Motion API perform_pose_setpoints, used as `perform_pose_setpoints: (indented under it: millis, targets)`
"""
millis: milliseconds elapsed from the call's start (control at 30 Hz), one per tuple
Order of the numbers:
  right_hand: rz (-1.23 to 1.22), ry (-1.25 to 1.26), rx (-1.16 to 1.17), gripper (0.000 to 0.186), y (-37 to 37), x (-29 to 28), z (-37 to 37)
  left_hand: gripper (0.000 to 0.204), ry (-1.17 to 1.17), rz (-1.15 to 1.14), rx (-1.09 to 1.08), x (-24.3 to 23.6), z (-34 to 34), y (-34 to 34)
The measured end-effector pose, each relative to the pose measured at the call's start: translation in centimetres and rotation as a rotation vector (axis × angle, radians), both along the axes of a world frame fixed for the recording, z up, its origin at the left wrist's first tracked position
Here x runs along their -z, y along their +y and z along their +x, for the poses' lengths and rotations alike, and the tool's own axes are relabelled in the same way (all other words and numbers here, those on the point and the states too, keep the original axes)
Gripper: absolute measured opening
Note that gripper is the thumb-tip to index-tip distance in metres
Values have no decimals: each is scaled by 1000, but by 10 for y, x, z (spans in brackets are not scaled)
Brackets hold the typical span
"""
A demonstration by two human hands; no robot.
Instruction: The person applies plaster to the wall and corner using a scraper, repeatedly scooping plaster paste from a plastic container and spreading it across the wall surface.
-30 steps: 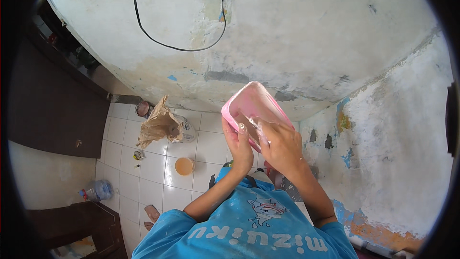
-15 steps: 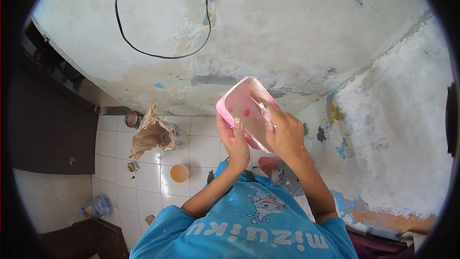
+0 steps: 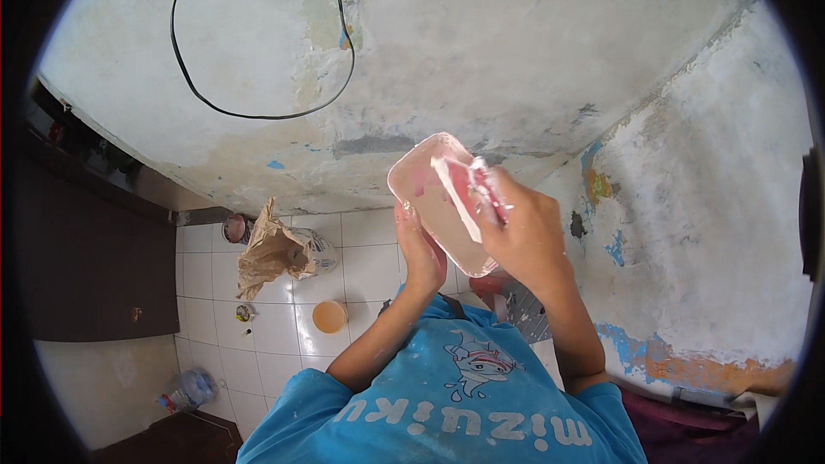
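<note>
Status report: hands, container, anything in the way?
Left hand gripping pink container. Right hand holding white-smeared tool over it. Tool and right hand block part of the view inside.

The tiled floor [image 3: 368, 273] bears a paper bag [image 3: 258, 259], tub [image 3: 345, 320] and bottle [image 3: 194, 388].

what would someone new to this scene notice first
Probably the pink rectangular plastic tub in the middle, held by the left hand while the right hand holds a paste-smeared flat tool over it. Next come the black looped cable against the patchy whitish wall at upper left and the crumpled brown paper bag on the white tiled floor.
</note>
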State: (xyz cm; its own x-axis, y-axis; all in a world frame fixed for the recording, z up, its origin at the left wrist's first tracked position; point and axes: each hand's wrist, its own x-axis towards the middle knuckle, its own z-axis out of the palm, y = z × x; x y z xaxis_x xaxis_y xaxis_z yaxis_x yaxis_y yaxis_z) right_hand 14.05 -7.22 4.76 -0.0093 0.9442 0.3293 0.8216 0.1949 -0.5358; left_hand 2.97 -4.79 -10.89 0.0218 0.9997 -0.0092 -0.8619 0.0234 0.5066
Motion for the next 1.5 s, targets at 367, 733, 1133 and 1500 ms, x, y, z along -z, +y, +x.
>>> perform_pose_setpoints:
  millis: [367, 733, 1133, 1500]
  targets:
    - [-159, -176, 80, 31, 2, 20, -5, 57, 23, -79, 212, 16, -1, -8]
    - [-73, 200, 237, 24, -22, 35, 42, 52, 133, -105, 231, -4, -19, -17]
    - [-108, 495, 226, 13, -48, 36, 73, 53, 391, -46, 234, -14, -36, -26]
    - [-54, 1026, 284, 23, -59, 35, 101, 57, 333, -51, 301, -28, -35, -21]
